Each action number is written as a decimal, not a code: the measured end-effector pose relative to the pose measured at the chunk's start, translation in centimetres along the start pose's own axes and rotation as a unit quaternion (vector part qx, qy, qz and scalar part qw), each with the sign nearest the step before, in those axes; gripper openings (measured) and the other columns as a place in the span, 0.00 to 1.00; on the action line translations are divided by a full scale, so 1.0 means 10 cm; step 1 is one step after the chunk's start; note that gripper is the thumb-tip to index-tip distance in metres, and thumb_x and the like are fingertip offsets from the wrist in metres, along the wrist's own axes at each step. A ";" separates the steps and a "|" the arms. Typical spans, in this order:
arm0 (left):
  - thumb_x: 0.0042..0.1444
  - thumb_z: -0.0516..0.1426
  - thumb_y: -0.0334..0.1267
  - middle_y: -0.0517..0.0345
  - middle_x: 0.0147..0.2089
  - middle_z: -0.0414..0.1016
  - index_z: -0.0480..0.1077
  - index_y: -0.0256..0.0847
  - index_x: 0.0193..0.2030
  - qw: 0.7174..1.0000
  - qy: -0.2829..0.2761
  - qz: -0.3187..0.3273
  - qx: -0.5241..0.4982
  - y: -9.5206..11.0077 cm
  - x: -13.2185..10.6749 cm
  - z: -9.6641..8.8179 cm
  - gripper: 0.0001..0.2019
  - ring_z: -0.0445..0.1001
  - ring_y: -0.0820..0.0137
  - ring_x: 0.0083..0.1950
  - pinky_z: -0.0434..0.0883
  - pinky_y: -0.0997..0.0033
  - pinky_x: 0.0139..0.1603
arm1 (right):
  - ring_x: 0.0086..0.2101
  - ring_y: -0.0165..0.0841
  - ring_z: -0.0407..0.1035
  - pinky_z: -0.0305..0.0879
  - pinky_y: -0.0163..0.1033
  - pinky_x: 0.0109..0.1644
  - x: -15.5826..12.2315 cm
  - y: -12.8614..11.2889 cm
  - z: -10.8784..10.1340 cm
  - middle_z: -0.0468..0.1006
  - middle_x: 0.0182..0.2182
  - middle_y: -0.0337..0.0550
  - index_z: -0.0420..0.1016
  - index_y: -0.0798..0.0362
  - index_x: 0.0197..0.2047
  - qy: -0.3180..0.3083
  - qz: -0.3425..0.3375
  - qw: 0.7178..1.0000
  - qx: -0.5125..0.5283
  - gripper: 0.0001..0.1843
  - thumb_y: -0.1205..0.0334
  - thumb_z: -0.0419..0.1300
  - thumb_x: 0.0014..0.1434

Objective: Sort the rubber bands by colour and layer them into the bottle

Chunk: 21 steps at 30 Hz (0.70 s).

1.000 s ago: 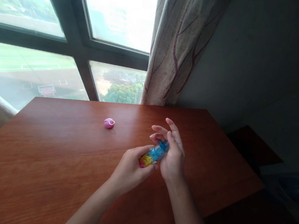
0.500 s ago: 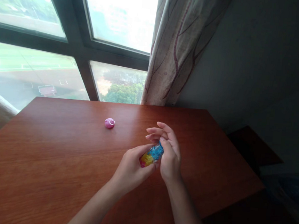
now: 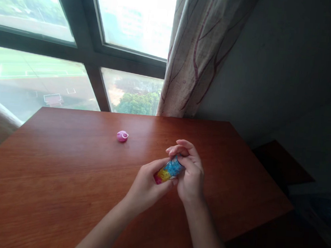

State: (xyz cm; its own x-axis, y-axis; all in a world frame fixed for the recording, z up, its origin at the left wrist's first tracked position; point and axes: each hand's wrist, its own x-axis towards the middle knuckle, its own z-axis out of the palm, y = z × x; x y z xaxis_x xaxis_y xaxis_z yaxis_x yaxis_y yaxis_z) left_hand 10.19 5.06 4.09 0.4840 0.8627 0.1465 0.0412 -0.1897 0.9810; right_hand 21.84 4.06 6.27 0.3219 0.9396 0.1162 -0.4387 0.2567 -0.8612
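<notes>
A small clear container (image 3: 166,171), with blue, yellow and pink bits showing in bands, is held tilted above the table. My left hand (image 3: 145,184) is closed round its lower, pink end, the thumb along the near side. At the blue upper end, my right hand (image 3: 191,176) has its thumb pressed on the rim, with its fingers curled over beside it. What the right fingertips touch is partly hidden. Beyond the hands, to the left, a round pink piece (image 3: 121,136) with a white loop lies on the table.
The brown wooden table (image 3: 62,176) runs up to a dark-framed window (image 3: 87,53). A patterned curtain (image 3: 185,56) hangs at the window's right side, near a grey wall (image 3: 269,63). The table's right edge slants toward me.
My right hand's fingers have curled inward and come down closer to the container's upper end. The left hand keeps its grip, and the pink piece lies where it was.
</notes>
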 end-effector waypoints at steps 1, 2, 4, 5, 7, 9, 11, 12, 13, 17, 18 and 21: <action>0.51 0.61 0.31 0.55 0.44 0.79 0.74 0.36 0.50 1.000 0.001 0.001 -0.013 0.00 0.00 0.00 0.18 0.75 0.65 0.44 0.72 0.70 0.46 | 0.40 0.34 0.72 0.65 0.40 0.49 0.00 0.00 -0.01 0.78 0.32 0.39 0.76 0.48 0.43 -0.002 0.009 1.000 0.011 0.15 0.69 0.56 0.52; 0.51 0.61 0.31 0.54 0.46 0.79 0.73 0.37 0.51 1.000 0.003 0.002 -0.024 -0.01 0.00 0.00 0.19 0.76 0.64 0.45 0.72 0.70 0.47 | 0.42 0.34 0.72 0.65 0.41 0.51 0.01 0.00 -0.02 0.79 0.34 0.39 0.77 0.48 0.43 -0.004 0.017 1.000 0.019 0.15 0.69 0.57 0.52; 0.50 0.62 0.31 0.54 0.46 0.79 0.73 0.37 0.51 0.999 0.007 0.001 -0.036 -0.02 0.00 0.00 0.19 0.76 0.63 0.46 0.73 0.68 0.49 | 0.44 0.34 0.71 0.63 0.42 0.55 0.00 0.00 -0.03 0.79 0.38 0.40 0.77 0.48 0.44 -0.011 0.036 0.999 0.030 0.16 0.68 0.58 0.52; 0.50 0.62 0.32 0.54 0.46 0.79 0.74 0.37 0.51 0.999 0.011 0.001 -0.037 -0.03 0.00 0.00 0.19 0.76 0.63 0.46 0.73 0.67 0.49 | 0.45 0.34 0.71 0.63 0.42 0.56 0.00 0.00 -0.04 0.79 0.40 0.41 0.77 0.48 0.45 -0.018 0.046 0.998 0.034 0.16 0.68 0.58 0.53; 0.51 0.62 0.33 0.53 0.46 0.79 0.73 0.36 0.50 0.999 0.019 0.003 -0.038 -0.05 0.00 0.01 0.18 0.76 0.62 0.47 0.73 0.66 0.50 | 0.47 0.35 0.71 0.62 0.43 0.57 -0.01 -0.01 -0.04 0.79 0.43 0.43 0.76 0.50 0.46 -0.029 0.067 0.997 0.036 0.16 0.67 0.58 0.54; 0.51 0.62 0.33 0.52 0.47 0.78 0.73 0.36 0.52 0.999 0.026 0.011 -0.040 -0.06 0.00 0.01 0.19 0.76 0.62 0.47 0.73 0.65 0.51 | 0.49 0.36 0.70 0.63 0.42 0.55 -0.03 -0.02 -0.04 0.79 0.46 0.45 0.75 0.51 0.47 -0.031 0.079 0.996 0.034 0.15 0.65 0.59 0.55; 0.52 0.62 0.32 0.51 0.49 0.78 0.72 0.37 0.53 0.999 0.034 0.019 -0.035 -0.06 0.00 0.01 0.20 0.76 0.61 0.48 0.73 0.65 0.51 | 0.49 0.36 0.69 0.65 0.40 0.51 -0.04 -0.02 -0.04 0.78 0.47 0.45 0.74 0.51 0.46 -0.020 0.082 0.996 0.027 0.14 0.64 0.61 0.55; 0.52 0.62 0.32 0.50 0.50 0.78 0.72 0.37 0.53 0.999 0.038 0.022 -0.029 -0.07 -0.01 0.01 0.20 0.76 0.61 0.49 0.73 0.65 0.51 | 0.48 0.36 0.69 0.66 0.38 0.49 -0.04 -0.02 -0.04 0.77 0.46 0.44 0.74 0.50 0.45 -0.013 0.083 0.996 0.023 0.13 0.63 0.62 0.55; 0.52 0.62 0.32 0.50 0.50 0.78 0.72 0.38 0.54 0.998 0.043 0.025 -0.022 -0.07 -0.01 0.00 0.20 0.76 0.61 0.49 0.73 0.66 0.51 | 0.45 0.34 0.69 0.66 0.37 0.46 -0.04 -0.01 -0.05 0.77 0.44 0.43 0.74 0.50 0.44 -0.005 0.083 0.996 0.017 0.12 0.63 0.63 0.54; 0.52 0.63 0.33 0.51 0.49 0.77 0.73 0.39 0.52 0.996 0.071 0.044 0.017 -0.08 -0.01 -0.01 0.19 0.76 0.63 0.48 0.73 0.67 0.50 | 0.35 0.28 0.66 0.63 0.32 0.39 -0.02 -0.02 -0.07 0.72 0.35 0.36 0.73 0.50 0.37 0.023 0.062 0.998 -0.022 0.10 0.62 0.68 0.52; 0.52 0.63 0.33 0.52 0.49 0.77 0.73 0.40 0.52 0.996 0.076 0.048 0.028 -0.08 -0.01 -0.02 0.19 0.76 0.63 0.48 0.72 0.68 0.49 | 0.33 0.27 0.65 0.62 0.31 0.38 -0.01 -0.03 -0.08 0.71 0.33 0.35 0.73 0.50 0.36 0.027 0.052 0.997 -0.042 0.10 0.61 0.68 0.51; 0.52 0.62 0.32 0.52 0.48 0.77 0.73 0.40 0.51 0.993 0.085 0.055 0.052 -0.08 0.00 -0.02 0.18 0.76 0.64 0.47 0.72 0.68 0.48 | 0.29 0.26 0.62 0.60 0.31 0.34 0.02 -0.07 -0.12 0.69 0.27 0.34 0.73 0.52 0.31 0.027 0.035 0.992 -0.121 0.10 0.59 0.70 0.51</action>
State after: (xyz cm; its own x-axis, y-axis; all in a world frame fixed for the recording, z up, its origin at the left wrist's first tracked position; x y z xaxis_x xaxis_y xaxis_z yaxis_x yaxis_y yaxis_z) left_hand 9.92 5.31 3.31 0.3364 0.8988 0.2809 0.0912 -0.3280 0.9403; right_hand 23.27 3.82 6.28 0.3454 0.9379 0.0309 -0.2489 0.1234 -0.9606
